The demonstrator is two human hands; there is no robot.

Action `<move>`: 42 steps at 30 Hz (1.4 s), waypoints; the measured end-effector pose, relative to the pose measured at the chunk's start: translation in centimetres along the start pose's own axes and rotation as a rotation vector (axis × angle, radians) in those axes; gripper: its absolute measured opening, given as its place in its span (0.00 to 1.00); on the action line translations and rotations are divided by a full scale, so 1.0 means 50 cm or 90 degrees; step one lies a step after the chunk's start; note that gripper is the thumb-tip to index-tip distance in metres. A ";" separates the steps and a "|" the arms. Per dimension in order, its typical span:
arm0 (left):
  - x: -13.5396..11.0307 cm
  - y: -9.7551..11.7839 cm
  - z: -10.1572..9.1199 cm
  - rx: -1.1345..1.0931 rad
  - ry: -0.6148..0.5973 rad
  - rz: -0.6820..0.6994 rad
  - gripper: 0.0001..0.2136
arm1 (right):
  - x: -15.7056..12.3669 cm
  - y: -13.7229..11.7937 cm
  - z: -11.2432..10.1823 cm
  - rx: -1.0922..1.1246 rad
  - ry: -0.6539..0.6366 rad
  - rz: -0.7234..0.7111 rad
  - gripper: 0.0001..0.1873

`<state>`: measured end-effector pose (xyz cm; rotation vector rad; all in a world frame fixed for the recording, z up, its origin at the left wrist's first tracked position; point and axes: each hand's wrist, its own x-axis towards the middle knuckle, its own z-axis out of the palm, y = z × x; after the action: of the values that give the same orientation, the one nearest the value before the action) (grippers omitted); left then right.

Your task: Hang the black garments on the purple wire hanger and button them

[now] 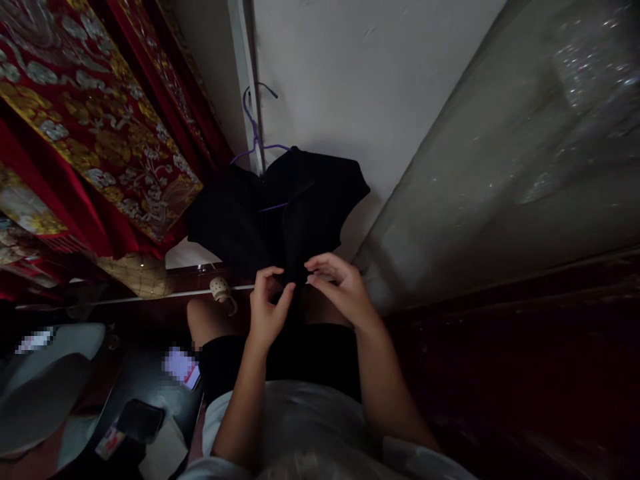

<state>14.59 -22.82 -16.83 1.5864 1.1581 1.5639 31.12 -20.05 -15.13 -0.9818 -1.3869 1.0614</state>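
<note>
A black short-sleeved top (320, 187) hangs in front of me on a purple hanger (256, 133). Its front parts in a dark V, and a bit of the hanger's bar shows through. My left hand (267, 307) is at the low front of the top, thumb and forefinger apart. Facing it from the other side is my right hand (343, 287), its fingers bent and a gap between thumb and fingertips. Dark cloth lies behind and between the fingertips. No cloth visibly bunches in either hand, though the dim light hides fine detail there.
Red embroidered cloth (115, 120) hangs at the left. Below it sit a beige clog (220, 290) and a woven golden bag (140, 273). A lit phone (181, 367) and a black case (141, 420) lie lower left. Grey sheeting (510, 153) slants along the right.
</note>
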 end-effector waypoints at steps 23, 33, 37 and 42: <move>0.001 0.073 -0.029 0.051 -0.055 -0.023 0.06 | -0.048 -0.039 0.035 0.016 -0.041 0.045 0.14; -0.012 0.107 0.001 0.174 -0.045 0.112 0.03 | -0.054 -0.029 0.010 -0.128 0.030 -0.069 0.06; 0.001 0.099 -0.009 0.255 0.033 0.152 0.02 | -0.054 -0.037 0.010 -0.168 -0.044 -0.078 0.09; 0.126 0.104 -0.039 0.323 0.084 0.270 0.05 | -0.053 -0.063 0.012 -0.159 -0.064 -0.100 0.12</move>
<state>12.94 -19.66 -9.23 2.2014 1.4415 1.7475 30.74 -23.47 -12.79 -0.9895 -1.6813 0.8439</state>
